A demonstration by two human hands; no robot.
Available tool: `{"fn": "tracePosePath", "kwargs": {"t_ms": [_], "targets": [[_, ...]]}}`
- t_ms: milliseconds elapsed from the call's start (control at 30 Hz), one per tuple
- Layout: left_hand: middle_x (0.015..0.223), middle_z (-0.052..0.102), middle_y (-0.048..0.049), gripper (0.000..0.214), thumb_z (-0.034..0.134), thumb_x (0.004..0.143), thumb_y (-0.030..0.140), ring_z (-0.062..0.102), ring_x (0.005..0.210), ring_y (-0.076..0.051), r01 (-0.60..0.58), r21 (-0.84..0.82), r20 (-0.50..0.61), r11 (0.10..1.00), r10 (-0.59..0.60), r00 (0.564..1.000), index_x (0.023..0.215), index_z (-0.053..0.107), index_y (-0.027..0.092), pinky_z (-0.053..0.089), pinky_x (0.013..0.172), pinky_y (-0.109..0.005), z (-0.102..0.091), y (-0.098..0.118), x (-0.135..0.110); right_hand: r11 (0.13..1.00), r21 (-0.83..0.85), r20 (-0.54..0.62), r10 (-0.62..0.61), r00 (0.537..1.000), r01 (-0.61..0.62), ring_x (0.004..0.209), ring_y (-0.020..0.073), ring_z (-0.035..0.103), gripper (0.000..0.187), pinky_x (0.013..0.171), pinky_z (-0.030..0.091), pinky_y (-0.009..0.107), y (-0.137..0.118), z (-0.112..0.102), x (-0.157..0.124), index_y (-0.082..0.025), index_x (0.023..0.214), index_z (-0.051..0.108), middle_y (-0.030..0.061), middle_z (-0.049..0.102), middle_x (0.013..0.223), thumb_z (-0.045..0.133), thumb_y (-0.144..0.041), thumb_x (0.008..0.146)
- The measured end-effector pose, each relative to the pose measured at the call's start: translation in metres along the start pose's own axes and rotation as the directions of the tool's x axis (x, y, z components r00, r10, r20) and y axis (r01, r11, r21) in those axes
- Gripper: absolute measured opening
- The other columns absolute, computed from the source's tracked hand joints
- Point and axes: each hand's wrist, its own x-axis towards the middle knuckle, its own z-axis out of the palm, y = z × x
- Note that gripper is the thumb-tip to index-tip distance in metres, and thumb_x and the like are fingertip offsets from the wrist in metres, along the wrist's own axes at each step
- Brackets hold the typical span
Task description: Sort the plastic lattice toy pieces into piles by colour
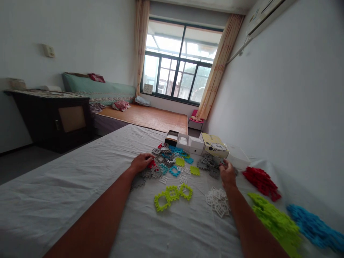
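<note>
Both my arms reach forward over a white cloth-covered table (80, 186). My left hand (141, 162) is curled, its fingers closed on a red plastic building tile (152, 164) at the edge of a mixed pile of tiles (169, 159). My right hand (227, 173) rests with closed fingers on a heap of grey tiles (208, 164); what it grips I cannot make out. Between my arms lie joined lime-green tiles (172, 195) and a small heap of white tiles (218, 202).
Sorted piles lie at the right: red tiles (262, 181), lime-green tiles (275, 220), blue tiles (314, 227). Small boxes (188, 141), a yellow box lid (215, 145) and a white box (238, 154) stand at the table's far end. A dark cabinet (53, 118) and a bed (145, 116) lie beyond.
</note>
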Motion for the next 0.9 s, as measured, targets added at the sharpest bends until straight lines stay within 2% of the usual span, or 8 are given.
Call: {"fn": "tracePosePath", "kwargs": {"t_ms": [67, 133, 233, 333, 433, 533, 733, 900], "targets": [[0.085, 0.071, -0.0004, 0.033, 0.046, 0.076, 0.037, 0.062, 0.079, -0.016, 0.011, 0.000, -0.002, 1.000, -0.011, 1.000, 0.094, 0.069, 0.022, 0.042, 0.067, -0.021, 0.000, 0.001, 0.000, 0.999, -0.025, 0.106, -0.045, 0.993, 0.048, 0.092, 0.0224, 0.062, 0.048, 0.083, 0.049, 0.039, -0.015, 0.008, -0.014, -0.014, 0.113, 0.053, 0.0129, 0.060, 0.112, 0.047, -0.027, 0.068], [0.084, 0.071, -0.0001, 0.033, 0.047, 0.076, 0.037, 0.062, 0.078, -0.016, 0.027, -0.003, 0.000, 1.000, -0.027, 1.000, 0.094, 0.069, 0.023, 0.042, 0.067, -0.021, 0.000, 0.002, -0.001, 0.987, -0.043, 0.330, -0.131, 0.935, 0.153, 0.087, 0.0202, 0.063, 0.039, 0.080, 0.050, 0.037, -0.036, 0.022, -0.038, -0.016, 0.109, 0.056, 0.0100, 0.063, 0.107, 0.046, -0.029, 0.074], [0.084, 0.071, 0.0002, 0.033, 0.047, 0.076, 0.038, 0.062, 0.077, -0.016, 0.044, 0.003, 0.000, 0.999, -0.044, 0.999, 0.095, 0.069, 0.023, 0.042, 0.066, -0.021, 0.000, 0.002, -0.001, 0.929, -0.034, 0.627, -0.268, 0.732, 0.370, 0.095, 0.0195, 0.060, 0.034, 0.081, 0.049, 0.036, -0.072, 0.045, -0.084, -0.019, 0.110, 0.058, 0.0084, 0.063, 0.108, 0.044, -0.031, 0.081], [0.085, 0.071, -0.0001, 0.032, 0.047, 0.076, 0.037, 0.062, 0.077, -0.016, 0.028, 0.008, 0.002, 1.000, -0.028, 1.000, 0.094, 0.069, 0.023, 0.043, 0.068, -0.021, 0.000, 0.002, -0.001, 0.820, 0.005, 0.765, -0.371, 0.526, 0.572, 0.110, 0.0199, 0.052, 0.035, 0.093, 0.042, 0.039, -0.096, 0.062, -0.125, -0.021, 0.116, 0.055, 0.0089, 0.059, 0.116, 0.045, -0.029, 0.084], [0.088, 0.071, -0.0009, 0.032, 0.047, 0.076, 0.036, 0.063, 0.081, -0.017, -0.009, -0.001, 0.006, 1.000, 0.009, 1.000, 0.093, 0.070, 0.023, 0.043, 0.071, -0.022, 0.000, 0.005, -0.003, 0.735, 0.022, 0.815, -0.406, 0.414, 0.678, 0.116, 0.0199, 0.046, 0.038, 0.099, 0.037, 0.040, -0.104, 0.069, -0.143, -0.021, 0.122, 0.051, 0.0092, 0.056, 0.121, 0.046, -0.027, 0.085], [0.091, 0.071, -0.0007, 0.029, 0.048, 0.076, 0.035, 0.062, 0.085, -0.018, -0.052, -0.030, 0.028, 0.998, 0.053, 0.998, 0.090, 0.070, 0.023, 0.043, 0.074, -0.022, 0.002, 0.017, -0.006, 0.705, 0.032, 0.815, -0.429, 0.390, 0.708, 0.117, 0.0197, 0.045, 0.040, 0.098, 0.038, 0.039, -0.103, 0.071, -0.146, -0.023, 0.124, 0.048, 0.0077, 0.056, 0.121, 0.047, -0.026, 0.085], [0.086, 0.071, -0.0016, 0.030, 0.049, 0.075, 0.035, 0.062, 0.081, -0.017, -0.139, -0.242, 0.162, 0.960, 0.181, 0.970, 0.089, 0.070, 0.018, 0.045, 0.077, -0.024, 0.012, 0.041, -0.013, 0.694, 0.038, 0.802, -0.451, 0.393, 0.719, 0.115, 0.0208, 0.044, 0.044, 0.097, 0.039, 0.039, -0.103, 0.072, -0.147, -0.022, 0.127, 0.046, 0.0074, 0.054, 0.124, 0.051, -0.028, 0.083], [0.090, 0.070, -0.0059, 0.036, 0.055, 0.073, 0.041, 0.063, 0.084, -0.018, -0.035, -0.484, 0.162, 0.874, 0.129, 0.978, 0.093, 0.068, 0.014, 0.049, 0.074, -0.028, 0.009, 0.055, -0.015, 0.648, -0.014, 0.827, -0.420, 0.373, 0.762, 0.115, 0.0241, 0.043, 0.052, 0.094, 0.037, 0.040, -0.110, 0.081, -0.156, -0.028, 0.130, 0.042, 0.0050, 0.051, 0.128, 0.057, -0.032, 0.080]]}}
